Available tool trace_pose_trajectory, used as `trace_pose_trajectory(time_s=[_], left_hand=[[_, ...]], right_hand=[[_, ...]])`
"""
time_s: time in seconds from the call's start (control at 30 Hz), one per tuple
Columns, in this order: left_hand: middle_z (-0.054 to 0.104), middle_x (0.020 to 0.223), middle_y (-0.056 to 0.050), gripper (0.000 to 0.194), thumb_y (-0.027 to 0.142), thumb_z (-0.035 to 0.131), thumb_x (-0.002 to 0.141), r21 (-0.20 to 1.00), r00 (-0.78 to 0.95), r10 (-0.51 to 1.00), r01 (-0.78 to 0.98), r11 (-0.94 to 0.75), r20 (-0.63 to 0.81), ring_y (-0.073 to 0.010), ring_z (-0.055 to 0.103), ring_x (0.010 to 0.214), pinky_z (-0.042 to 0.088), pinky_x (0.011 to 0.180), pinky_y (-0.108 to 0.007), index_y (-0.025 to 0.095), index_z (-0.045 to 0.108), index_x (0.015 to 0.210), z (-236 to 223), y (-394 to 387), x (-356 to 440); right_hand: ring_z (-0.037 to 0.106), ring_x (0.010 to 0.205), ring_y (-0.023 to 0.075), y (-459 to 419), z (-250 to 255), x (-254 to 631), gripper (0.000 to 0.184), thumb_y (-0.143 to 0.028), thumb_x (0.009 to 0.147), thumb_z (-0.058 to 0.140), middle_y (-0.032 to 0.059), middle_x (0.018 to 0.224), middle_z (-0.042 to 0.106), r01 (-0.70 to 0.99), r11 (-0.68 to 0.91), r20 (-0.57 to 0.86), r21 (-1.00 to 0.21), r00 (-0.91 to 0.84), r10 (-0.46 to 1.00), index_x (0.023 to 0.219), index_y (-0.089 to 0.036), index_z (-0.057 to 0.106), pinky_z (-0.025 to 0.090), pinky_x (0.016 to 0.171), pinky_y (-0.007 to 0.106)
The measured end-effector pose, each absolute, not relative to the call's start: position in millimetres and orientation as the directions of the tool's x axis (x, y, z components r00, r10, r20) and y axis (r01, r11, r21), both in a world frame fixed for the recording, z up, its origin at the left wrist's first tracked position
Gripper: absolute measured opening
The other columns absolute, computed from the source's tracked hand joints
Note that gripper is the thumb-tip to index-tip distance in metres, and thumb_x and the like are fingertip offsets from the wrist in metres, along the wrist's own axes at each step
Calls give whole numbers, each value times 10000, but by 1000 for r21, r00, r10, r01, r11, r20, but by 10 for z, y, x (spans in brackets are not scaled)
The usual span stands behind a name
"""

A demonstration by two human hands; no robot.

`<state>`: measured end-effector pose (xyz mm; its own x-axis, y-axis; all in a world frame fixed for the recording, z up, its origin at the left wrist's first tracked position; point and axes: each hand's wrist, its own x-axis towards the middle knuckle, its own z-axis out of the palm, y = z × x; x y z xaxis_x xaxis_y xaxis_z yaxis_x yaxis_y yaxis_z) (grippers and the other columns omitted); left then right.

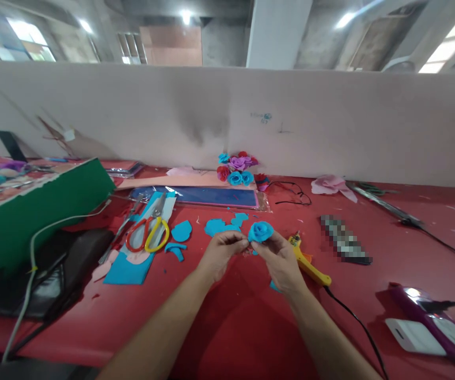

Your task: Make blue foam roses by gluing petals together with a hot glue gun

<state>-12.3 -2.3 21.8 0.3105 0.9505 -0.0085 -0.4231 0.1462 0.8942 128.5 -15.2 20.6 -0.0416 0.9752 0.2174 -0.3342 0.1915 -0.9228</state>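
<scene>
A blue paper rose (pixel 261 231) is held up over the middle of the red table. My right hand (pixel 278 258) grips it from below and the right, fingers closed around its base. At its left edge, my left hand (pixel 224 252) pinches thumb and forefinger together; whatever lies between those fingertips is mostly hidden. Behind my hands lie cut blue paper pieces (pixel 216 227), with a single blue petal (pixel 182 230) and curled blue scraps (pixel 176 249) further left. A yellow glue gun (pixel 313 270) rests just right of my right hand, its black cord trailing forward.
Red-and-yellow-handled scissors (pixel 156 227) lie on folded blue paper (pixel 126 270) at left. Finished paper flowers (pixel 237 168) stand by the white partition (pixel 132 116). Eyeglasses (pixel 293 192), a purple-cased device (pixel 425 306), a white charger (pixel 414 336) and a green board (pixel 45 221) surround the work area.
</scene>
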Motion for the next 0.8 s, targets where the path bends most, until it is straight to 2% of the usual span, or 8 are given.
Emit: trace_pose_trajectory(time_s=[0.2, 0.3, 0.4, 0.5, 0.67, 0.8], left_hand=[[659, 739, -18, 166, 321, 760, 658, 897, 220, 975, -433, 85, 14, -132, 580, 722, 442, 731, -274, 185, 709, 737, 142, 36, -135], [668, 771, -30, 191, 321, 761, 661, 886, 226, 973, -458, 65, 45, -146, 589, 749, 447, 767, -294, 177, 711, 777, 114, 35, -109], [645, 726, -22, 181, 304, 755, 674, 874, 261, 964, -477, 88, 45, -135, 579, 727, 441, 769, -287, 158, 698, 765, 86, 20, -71], [601, 669, 3, 172, 301, 741, 691, 868, 257, 966, -482, 118, 11, -103, 547, 665, 429, 719, -252, 154, 654, 709, 66, 15, -53], [540, 639, 23, 189, 313, 696, 734, 908, 195, 981, -412, 75, 7, -79, 493, 611, 381, 622, -204, 161, 589, 698, 43, 47, -84], [507, 633, 30, 171, 306, 646, 769, 953, 156, 988, -301, 43, 5, -75, 450, 586, 349, 568, -198, 163, 572, 711, 39, 46, -103]], right_hand=[[568, 744, 138, -185, 291, 1265, 171, -271, 711, 729, -6, 815, 627, -295, 257, 281, -920, -41, 959, 862, -244, 654, 475, 688, 274], [568, 756, 144, -192, 317, 1261, 190, -304, 712, 721, 0, 821, 622, -261, 257, 273, -930, -24, 962, 868, -235, 638, 477, 709, 288], [577, 751, 157, -183, 293, 1258, 174, -330, 733, 692, 15, 805, 617, -181, 256, 262, -950, -10, 965, 834, -209, 618, 484, 725, 315], [569, 699, 153, -171, 241, 1261, 152, -326, 761, 654, 18, 768, 605, -76, 272, 272, -959, 8, 962, 811, -196, 593, 484, 679, 309], [518, 651, 130, -182, 223, 1292, 99, -251, 795, 615, 13, 796, 573, 158, 445, 468, -882, 174, 866, 871, -206, 571, 459, 620, 285], [482, 659, 136, -212, 281, 1324, 91, -200, 805, 611, 13, 798, 544, 400, 555, 646, -729, 136, 751, 894, -220, 612, 452, 632, 294]])
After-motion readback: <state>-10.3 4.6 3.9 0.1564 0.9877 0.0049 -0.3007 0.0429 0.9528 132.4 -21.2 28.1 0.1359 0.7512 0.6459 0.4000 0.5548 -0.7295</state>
